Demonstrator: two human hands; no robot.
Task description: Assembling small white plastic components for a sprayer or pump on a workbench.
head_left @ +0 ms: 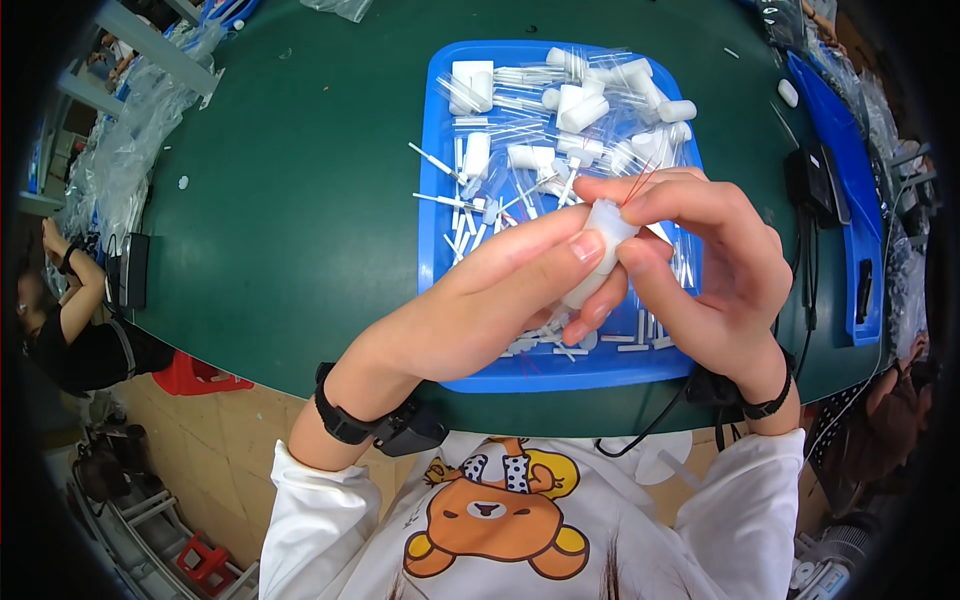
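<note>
Over the near half of a blue tray [560, 378], both my hands meet at a small white plastic cylinder [606, 222]. My left hand [500, 285] wraps round its body, thumb pressed on the side. Thin red wires [640, 183] stick up from the cylinder's upper end. At that end, my right hand [715, 250] pinches with thumb and index finger; they touch the cylinder and the base of the wires. Which of the two the right fingertips grip is hidden. Under my hands, the tray holds white cylinders [478, 155], thin white rods [435, 160] and clear plastic pieces.
The tray rests on a dark green table [290, 220]. A long blue bin [840, 190] and a black box [815, 185] with cables stand at the right. Clear plastic bags [125, 150] lie at the left edge, near a black device [133, 270]. Another person [85, 300] sits at the left.
</note>
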